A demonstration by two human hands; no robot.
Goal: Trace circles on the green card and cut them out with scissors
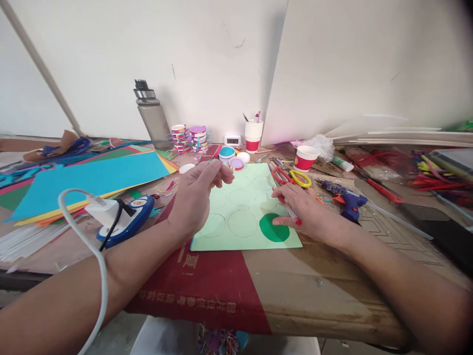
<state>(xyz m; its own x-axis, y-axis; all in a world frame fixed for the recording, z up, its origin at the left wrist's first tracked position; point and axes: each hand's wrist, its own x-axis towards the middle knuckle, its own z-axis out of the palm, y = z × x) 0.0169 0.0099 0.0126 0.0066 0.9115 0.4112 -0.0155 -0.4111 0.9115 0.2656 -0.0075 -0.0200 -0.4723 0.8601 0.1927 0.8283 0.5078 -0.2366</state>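
At the far left we see a blue card sheet point(96, 180) lying on the surface point(314, 281), with a white charger point(107, 209) at its near edge. Our left hand point(195, 197) hovers over the left edge of the pale green sheet point(244, 197), fingers loosely spread, holding nothing. The sheet lies flat, marked with drawn circles; a dark green disc point(274, 228) sits at its near right corner. Our right hand point(310, 214) rests on the sheet's right edge, closed around a red-tipped pen point(291, 213). Right of it lies a blue glue gun point(345, 199).
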